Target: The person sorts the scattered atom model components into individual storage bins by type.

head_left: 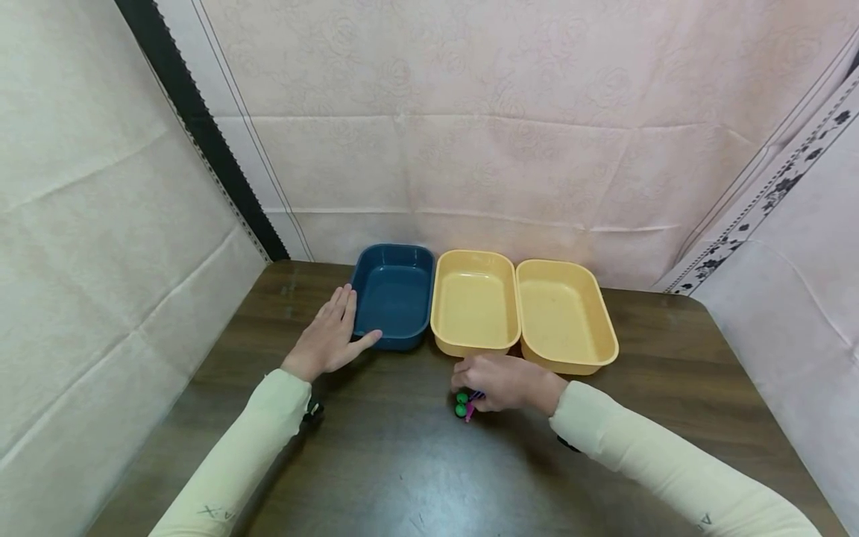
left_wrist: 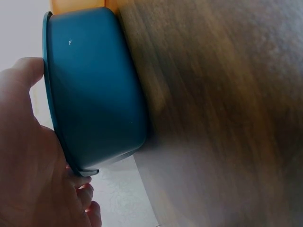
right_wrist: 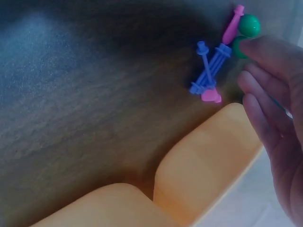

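My left hand (head_left: pixel 329 334) rests against the near left corner of a blue bin (head_left: pixel 394 291), fingers straight and thumb spread along its rim. In the left wrist view the thumb (left_wrist: pixel 29 71) touches that rim. My right hand (head_left: pixel 499 380) is low over the table in front of the middle yellow bin (head_left: pixel 475 300), fingers bent toward the thumb. Right at its fingertips are two green balls (right_wrist: pixel 249 25), a pink piece (right_wrist: pixel 232 26) and blue rod-like pieces (right_wrist: pixel 208 71), with another pink bit (right_wrist: pixel 211 95) below. I cannot tell whether the fingers pinch any of these.
Another yellow bin (head_left: pixel 567 317) stands at the right end of the row, beside the middle one. The bins sit at the back of a brown wooden table (head_left: pixel 403 462). Pale patterned cloth (head_left: pixel 470 149) hangs behind the table and on both sides.
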The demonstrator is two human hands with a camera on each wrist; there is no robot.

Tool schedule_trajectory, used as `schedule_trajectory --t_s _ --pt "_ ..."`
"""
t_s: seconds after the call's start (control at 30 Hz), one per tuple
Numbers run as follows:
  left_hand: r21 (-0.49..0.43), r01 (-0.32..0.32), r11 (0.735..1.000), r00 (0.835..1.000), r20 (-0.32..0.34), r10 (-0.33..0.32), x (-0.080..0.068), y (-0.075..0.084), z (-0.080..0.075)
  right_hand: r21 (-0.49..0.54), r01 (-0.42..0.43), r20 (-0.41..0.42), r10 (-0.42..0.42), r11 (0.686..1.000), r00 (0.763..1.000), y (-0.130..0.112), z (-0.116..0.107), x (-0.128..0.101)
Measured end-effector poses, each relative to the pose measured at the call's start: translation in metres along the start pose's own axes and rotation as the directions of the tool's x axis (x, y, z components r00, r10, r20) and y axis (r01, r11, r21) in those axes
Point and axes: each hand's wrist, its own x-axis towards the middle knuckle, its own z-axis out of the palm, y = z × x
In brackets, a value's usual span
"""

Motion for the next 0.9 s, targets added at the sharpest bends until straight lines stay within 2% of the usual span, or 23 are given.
schedule_trajectory --t_s 0.2,0.63,0.9 --pt "-0.007 -0.004 1.0 1.0 0.003 0.004 0.0 0.0 0.002 0.046 0.004 0.001 -0.004 0.999 1.0 0.002 0.006 0.002" --pt "-0.021 0.002 1.0 1.0 0.003 -0.002 -0.002 0.001 0.0 0.017 0.01 0.005 -0.01 1.0 1.0 0.003 0.014 0.011" --pt "-0.026 -0.001 1.0 1.0 0.001 0.001 -0.002 0.001 0.0 0.056 -0.012 -0.007 0.012 0.998 1.0 0.003 0.01 0.01"
